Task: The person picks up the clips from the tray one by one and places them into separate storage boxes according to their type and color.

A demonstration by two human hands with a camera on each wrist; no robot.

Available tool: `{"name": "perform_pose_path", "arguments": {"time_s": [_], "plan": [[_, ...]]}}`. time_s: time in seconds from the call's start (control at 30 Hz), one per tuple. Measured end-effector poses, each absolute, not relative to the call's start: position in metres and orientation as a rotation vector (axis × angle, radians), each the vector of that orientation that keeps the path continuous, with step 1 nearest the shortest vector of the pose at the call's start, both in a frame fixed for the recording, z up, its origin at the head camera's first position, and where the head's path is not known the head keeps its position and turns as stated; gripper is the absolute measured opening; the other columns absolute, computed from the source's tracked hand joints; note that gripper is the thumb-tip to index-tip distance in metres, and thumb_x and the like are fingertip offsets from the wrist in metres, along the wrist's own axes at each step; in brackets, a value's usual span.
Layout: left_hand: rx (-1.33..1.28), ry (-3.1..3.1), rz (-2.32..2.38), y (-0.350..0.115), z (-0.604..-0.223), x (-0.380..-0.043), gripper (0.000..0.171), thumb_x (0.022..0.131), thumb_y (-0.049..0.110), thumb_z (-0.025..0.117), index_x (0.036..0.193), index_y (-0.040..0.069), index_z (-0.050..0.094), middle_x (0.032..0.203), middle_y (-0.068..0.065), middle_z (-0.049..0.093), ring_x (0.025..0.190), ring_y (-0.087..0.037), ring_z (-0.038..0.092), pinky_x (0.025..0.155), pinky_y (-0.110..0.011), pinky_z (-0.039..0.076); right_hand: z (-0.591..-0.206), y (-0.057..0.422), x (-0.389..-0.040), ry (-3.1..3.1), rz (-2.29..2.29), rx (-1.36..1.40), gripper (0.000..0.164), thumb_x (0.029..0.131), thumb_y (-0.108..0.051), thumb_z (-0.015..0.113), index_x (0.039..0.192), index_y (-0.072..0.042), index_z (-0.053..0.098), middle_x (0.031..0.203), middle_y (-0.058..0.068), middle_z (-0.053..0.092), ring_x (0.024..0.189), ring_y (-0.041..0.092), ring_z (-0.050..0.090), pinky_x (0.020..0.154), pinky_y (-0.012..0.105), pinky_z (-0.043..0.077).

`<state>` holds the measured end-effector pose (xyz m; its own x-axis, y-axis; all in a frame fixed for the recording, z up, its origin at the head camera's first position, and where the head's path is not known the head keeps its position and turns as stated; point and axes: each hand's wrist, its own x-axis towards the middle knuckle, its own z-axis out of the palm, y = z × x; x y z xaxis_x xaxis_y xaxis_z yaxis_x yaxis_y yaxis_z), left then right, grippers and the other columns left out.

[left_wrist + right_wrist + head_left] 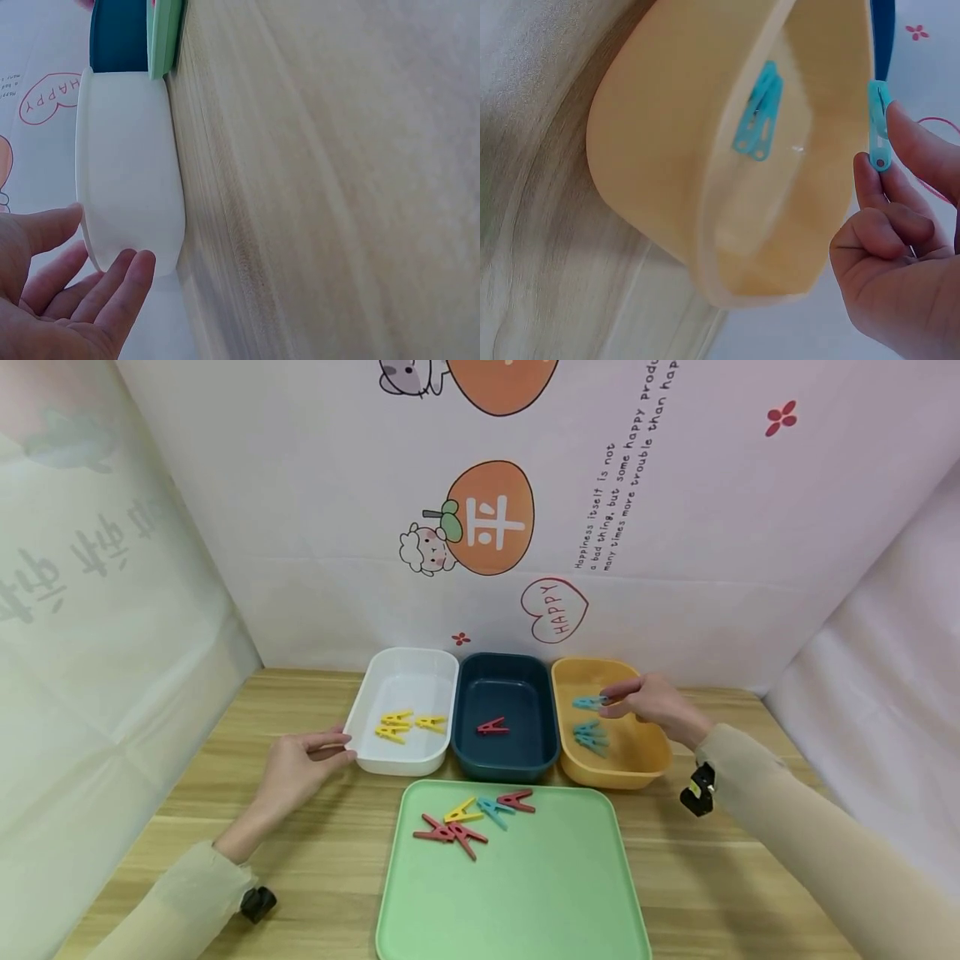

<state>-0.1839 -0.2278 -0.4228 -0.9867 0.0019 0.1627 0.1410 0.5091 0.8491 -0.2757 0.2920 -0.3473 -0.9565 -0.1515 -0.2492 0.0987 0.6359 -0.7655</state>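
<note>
My right hand [654, 703] pinches a blue clothespin [879, 124] between thumb and fingers, over the yellow bin [649, 757]. More blue clothespins [590, 737] lie in that bin, overlapping. At the other end, my left hand [296, 770] touches the left side of the white bin [401, 766] with its fingertips; in the left wrist view the fingers look loosely extended. Three yellow clothespins [431, 722] lie in the white bin. One red clothespin [492, 727] is in the dark blue bin [504, 770] between them.
A green tray [525, 893] lies in front of the bins on the wooden table [322, 877]. Near its far edge are red clothespins [517, 801], a yellow clothespin [463, 811] and a blue clothespin [495, 812]. A printed cloth [337, 568] hangs behind the bins.
</note>
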Motion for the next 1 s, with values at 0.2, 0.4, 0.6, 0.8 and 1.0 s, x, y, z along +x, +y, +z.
{"name": "perform_pose_path", "arguments": {"time_s": [0.2, 0.4, 0.6, 0.8, 1.0], "plan": [[-0.116, -2.615, -1.485, -0.229, -0.424, -0.183, 0.035, 0.094, 0.012, 0.082, 0.122, -0.008, 0.074, 0.140, -0.022, 0.063, 0.108, -0.037, 0.074, 0.078, -0.024, 0.062, -0.355, 0.289, -0.285, 2.575, -1.187, 0.002, 0.054, 0.096, -0.019, 0.080, 0.141, 0.004, 0.063, 0.143, 0.024, 0.060, 0.140, 0.043, 0.045, 0.114, 0.067, 0.039], [-0.114, -2.596, -1.505, -0.229, -0.425, -0.184, 0.035, 0.094, 0.011, 0.082, 0.122, -0.008, 0.074, 0.139, -0.022, 0.064, 0.108, -0.038, 0.074, 0.078, -0.025, 0.062, -0.358, 0.286, -0.293, 2.569, -1.154, 0.005, 0.054, 0.097, -0.020, 0.078, 0.143, 0.004, 0.061, 0.148, 0.025, 0.056, 0.142, 0.045, 0.042, 0.116, 0.068, 0.035], [-0.130, -2.602, -1.497, -0.230, -0.425, -0.184, 0.035, 0.094, 0.012, 0.082, 0.121, -0.009, 0.074, 0.138, -0.022, 0.064, 0.107, -0.036, 0.074, 0.078, -0.025, 0.062, -0.366, 0.287, -0.300, 2.570, -1.126, 0.017, 0.051, 0.096, -0.018, 0.079, 0.140, 0.005, 0.064, 0.150, 0.027, 0.052, 0.141, 0.047, 0.042, 0.115, 0.069, 0.036], [-0.137, -2.597, -1.503, -0.230, -0.427, -0.185, 0.035, 0.094, 0.012, 0.082, 0.121, -0.008, 0.074, 0.138, -0.022, 0.065, 0.106, -0.036, 0.074, 0.078, -0.025, 0.062, -0.372, 0.285, -0.308, 2.608, -1.048, 0.022, 0.049, 0.095, -0.018, 0.079, 0.137, 0.005, 0.067, 0.143, 0.026, 0.060, 0.136, 0.046, 0.047, 0.111, 0.066, 0.043], [-0.142, -2.596, -1.501, -0.230, -0.427, -0.186, 0.034, 0.094, 0.011, 0.082, 0.121, -0.008, 0.074, 0.138, -0.021, 0.065, 0.106, -0.035, 0.075, 0.077, -0.025, 0.063, -0.381, 0.287, -0.322, 2.606, -1.030, 0.060, 0.047, 0.092, -0.016, 0.081, 0.134, 0.004, 0.069, 0.137, 0.023, 0.064, 0.096, 0.030, 0.055, 0.077, 0.037, 0.050]]}}
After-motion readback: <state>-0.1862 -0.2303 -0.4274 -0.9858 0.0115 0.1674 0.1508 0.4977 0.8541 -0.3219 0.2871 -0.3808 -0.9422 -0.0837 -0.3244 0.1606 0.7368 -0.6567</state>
